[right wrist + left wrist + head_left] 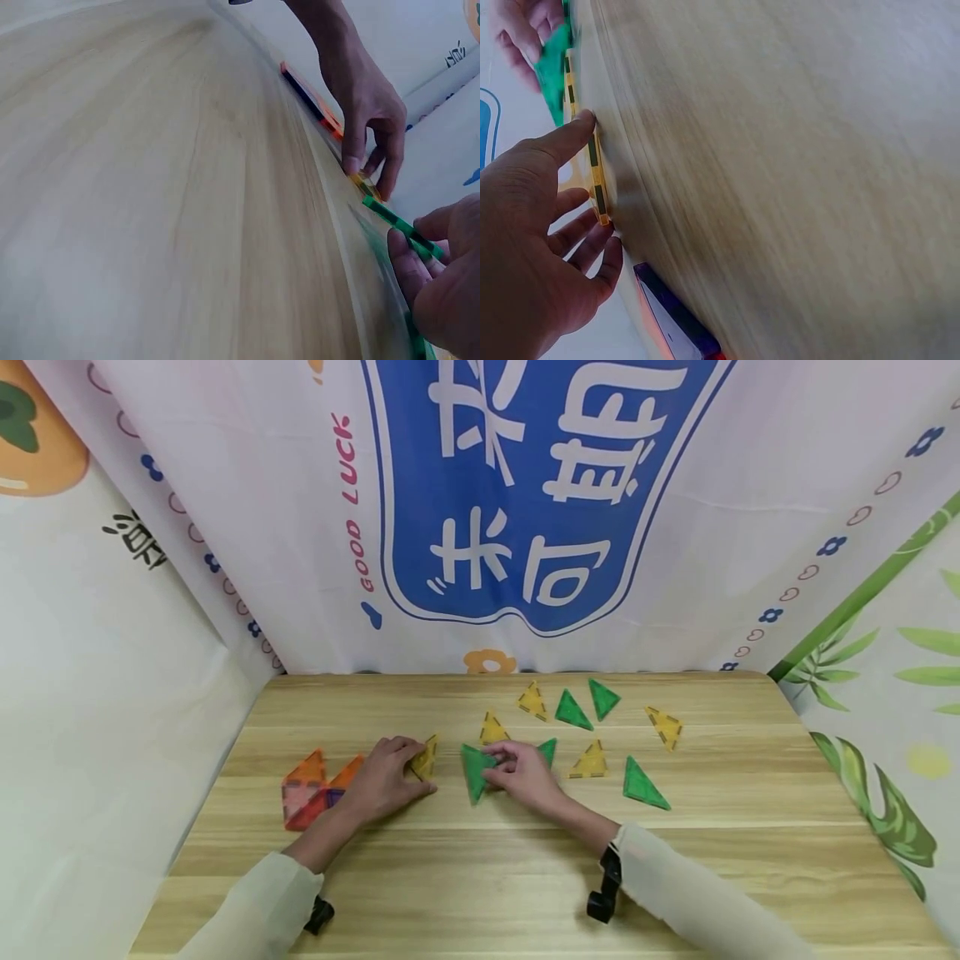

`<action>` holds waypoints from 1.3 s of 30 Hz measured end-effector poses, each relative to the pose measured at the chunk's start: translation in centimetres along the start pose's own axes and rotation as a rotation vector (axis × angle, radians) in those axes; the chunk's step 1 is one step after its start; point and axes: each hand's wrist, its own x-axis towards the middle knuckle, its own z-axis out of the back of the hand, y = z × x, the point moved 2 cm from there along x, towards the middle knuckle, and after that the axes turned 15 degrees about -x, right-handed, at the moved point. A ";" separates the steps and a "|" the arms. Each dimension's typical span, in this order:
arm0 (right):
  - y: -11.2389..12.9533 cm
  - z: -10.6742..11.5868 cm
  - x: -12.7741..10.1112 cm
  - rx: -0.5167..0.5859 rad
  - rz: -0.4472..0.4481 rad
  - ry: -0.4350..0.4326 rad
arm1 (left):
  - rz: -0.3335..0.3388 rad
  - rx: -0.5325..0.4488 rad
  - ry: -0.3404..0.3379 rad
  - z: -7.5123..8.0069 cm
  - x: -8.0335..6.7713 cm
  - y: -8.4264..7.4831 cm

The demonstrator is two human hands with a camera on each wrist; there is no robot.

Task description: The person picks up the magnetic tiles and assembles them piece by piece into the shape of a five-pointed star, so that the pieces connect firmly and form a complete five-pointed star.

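Two hands on the table (pixel 450 877): my left hand (pixel 382 781) pinches a yellow triangle (pixel 425 758) at its fingertips; my right hand (pixel 521 772) grips a green triangle (pixel 474 770), tilted off the wood.

Yellow triangles (pixel 532 702): five; green triangles (pixel 643 784): five; orange (pixel 306 770): maybe three.

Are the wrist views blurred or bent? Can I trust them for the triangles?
Head view: even light, sharp, triangles clear on the table. Left wrist view: table smeared and curved, yet the yellow triangle at the left hand reads fine. Right wrist view: same bending; the green triangle shows edge-on at the right hand.
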 end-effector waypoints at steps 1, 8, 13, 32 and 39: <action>0.1 -0.4 0.2 -0.004 0.000 -0.008 | -0.003 -0.001 0.000 0.0 0.0 0.0; 0.4 -2.6 1.5 0.024 -0.035 -0.011 | -0.027 -0.001 -0.003 0.0 0.0 0.2; 0.6 -3.3 2.5 -0.058 -0.019 -0.037 | -0.042 -0.004 -0.009 0.0 0.0 0.3; 2.3 -5.1 4.1 -0.381 0.087 -0.119 | -0.037 0.008 0.004 0.5 -0.4 1.0; 2.1 -2.8 2.7 -0.364 0.144 -0.106 | -0.035 0.010 0.012 0.4 0.0 1.0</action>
